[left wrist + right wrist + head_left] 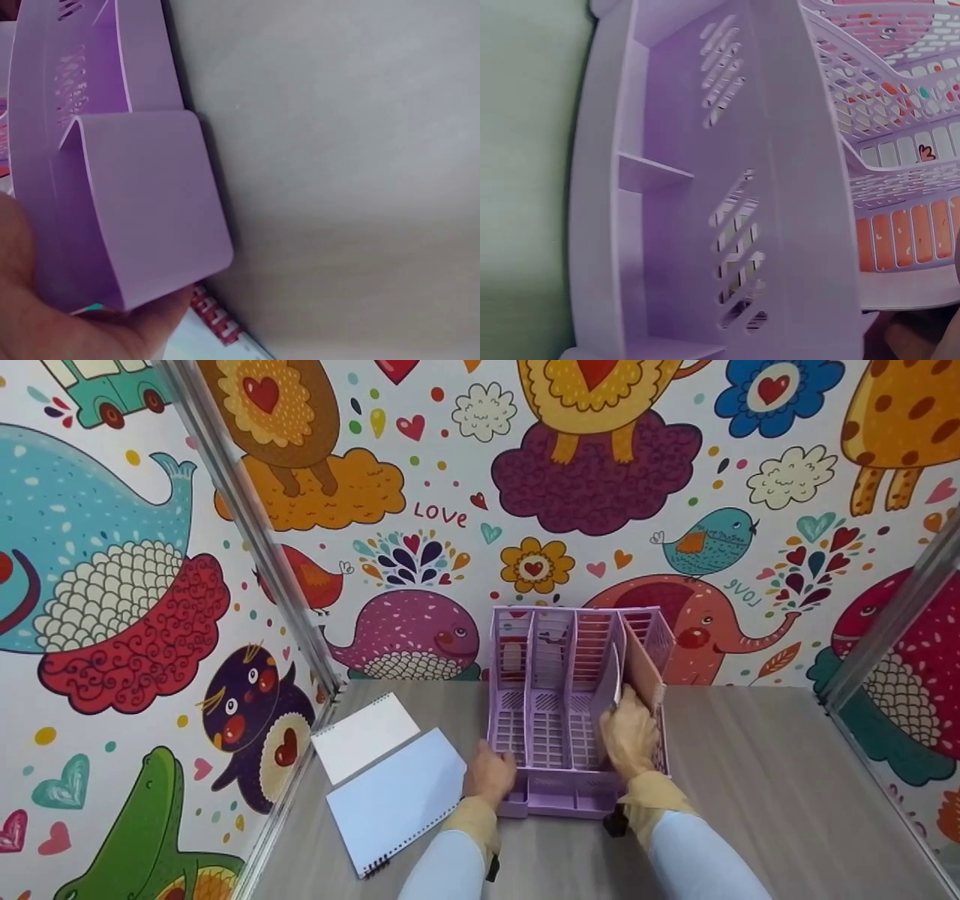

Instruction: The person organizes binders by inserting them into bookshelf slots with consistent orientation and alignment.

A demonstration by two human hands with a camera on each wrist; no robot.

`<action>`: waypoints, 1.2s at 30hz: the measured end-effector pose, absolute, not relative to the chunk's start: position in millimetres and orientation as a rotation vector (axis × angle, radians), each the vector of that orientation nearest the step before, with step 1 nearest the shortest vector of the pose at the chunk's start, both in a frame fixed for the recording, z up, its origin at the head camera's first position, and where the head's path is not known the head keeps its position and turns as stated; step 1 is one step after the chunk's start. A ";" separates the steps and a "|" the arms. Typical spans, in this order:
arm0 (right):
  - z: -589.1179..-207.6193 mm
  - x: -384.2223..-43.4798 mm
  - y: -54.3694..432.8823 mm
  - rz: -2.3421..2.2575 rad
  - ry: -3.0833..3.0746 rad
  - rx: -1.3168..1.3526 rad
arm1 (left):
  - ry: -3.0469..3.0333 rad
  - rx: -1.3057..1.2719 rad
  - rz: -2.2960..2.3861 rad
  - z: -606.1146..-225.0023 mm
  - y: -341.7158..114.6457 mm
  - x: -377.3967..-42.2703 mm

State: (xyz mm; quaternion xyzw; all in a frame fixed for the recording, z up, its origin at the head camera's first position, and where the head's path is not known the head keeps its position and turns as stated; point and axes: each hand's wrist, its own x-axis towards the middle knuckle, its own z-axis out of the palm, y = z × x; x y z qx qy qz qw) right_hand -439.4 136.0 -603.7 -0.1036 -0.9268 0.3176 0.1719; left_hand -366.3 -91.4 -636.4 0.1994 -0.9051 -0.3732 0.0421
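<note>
Lilac file organizer (551,780) gripped at its near left corner

From my remote seat I see, nearest on the left, a large pale-blue spiral notebook (397,802) lying on the wood-grain table (757,780). Right of it stands the organizer, its divided front tray (574,813) facing me. The left hand (491,772) grasps the tray's left end. Just beyond the blue notebook lies a smaller white spiral notebook (367,737). The right hand (630,731) reaches into the organizer's right side and pinches a pale notebook (610,682), fingertips partly hidden; I cannot tell which slot it occupies. Slightly farther, a pink-tan notebook (643,667) stands on the far right, before the cartoon-patterned wall (420,480).
</note>
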 end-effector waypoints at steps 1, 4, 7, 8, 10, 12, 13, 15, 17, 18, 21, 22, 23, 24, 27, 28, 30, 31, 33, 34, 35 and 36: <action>-603.1 -441.1 136.4 0.904 -2.633 -0.297 | -2.768 0.611 -1.142 -636.1 -91.1 -366.2; -601.1 -444.9 136.7 0.901 -2.639 -0.288 | -2.764 0.613 -1.149 -634.8 -90.3 -364.4; -600.2 -448.3 137.0 0.894 -2.649 -0.291 | -2.774 0.613 -1.155 -634.4 -89.6 -363.2; -599.7 -449.3 137.1 0.897 -2.650 -0.298 | -2.778 0.616 -1.158 -634.4 -89.5 -362.9; -599.2 -451.2 137.3 0.907 -2.655 -0.311 | -2.784 0.629 -1.171 -634.2 -89.1 -363.0; -598.9 -453.5 138.0 0.921 -2.661 -0.321 | -2.783 0.634 -1.179 -633.5 -88.8 -363.1; -598.7 -454.6 138.4 0.929 -2.663 -0.328 | -2.782 0.633 -1.183 -633.4 -89.0 -363.1; -598.0 -456.1 138.9 0.950 -2.670 -0.349 | -2.769 0.618 -1.151 -641.9 -90.4 -367.1; -597.2 -457.6 139.1 0.980 -2.680 -0.376 | -2.756 0.599 -1.135 -642.2 -91.2 -366.9; -596.8 -458.3 139.0 0.998 -2.684 -0.389 | -2.748 0.592 -1.122 -642.7 -91.6 -366.5; -595.5 -459.6 137.3 1.045 -2.698 -0.412 | -2.736 0.589 -1.103 -642.4 -92.7 -366.6; -594.9 -459.9 137.4 1.053 -2.701 -0.417 | -2.743 0.596 -1.135 -633.1 -91.3 -362.4; -594.6 -460.2 137.5 1.056 -2.703 -0.419 | -2.742 0.597 -1.132 -633.4 -90.8 -362.7; -594.1 -460.3 137.4 1.055 -2.705 -0.419 | -2.742 0.595 -1.135 -633.7 -90.6 -362.9; -592.6 -458.7 136.4 1.049 -2.727 -0.425 | -2.746 0.593 -1.134 -635.4 -91.8 -363.5; -592.6 -457.5 136.9 1.044 -2.735 -0.423 | -2.749 0.595 -1.137 -635.8 -91.8 -363.6; -593.7 -454.0 137.5 1.034 -2.751 -0.419 | -2.760 0.599 -1.149 -635.7 -92.0 -363.4; -594.7 -451.8 137.7 1.029 -2.759 -0.415 | -2.767 0.606 -1.158 -635.1 -92.1 -363.1; -597.8 -447.3 138.3 1.014 -2.765 -0.398 | -2.776 0.613 -1.177 -633.0 -91.8 -362.4; -599.2 -444.9 138.8 1.003 -2.766 -0.390 | -2.777 0.616 -1.191 -632.1 -91.8 -362.2; -600.6 -442.6 139.3 0.991 -2.769 -0.381 | -2.777 0.616 -1.202 -631.4 -91.6 -362.1; -601.6 -440.3 139.8 0.978 -2.775 -0.369 | -2.775 0.614 -1.210 -631.2 -91.5 -362.2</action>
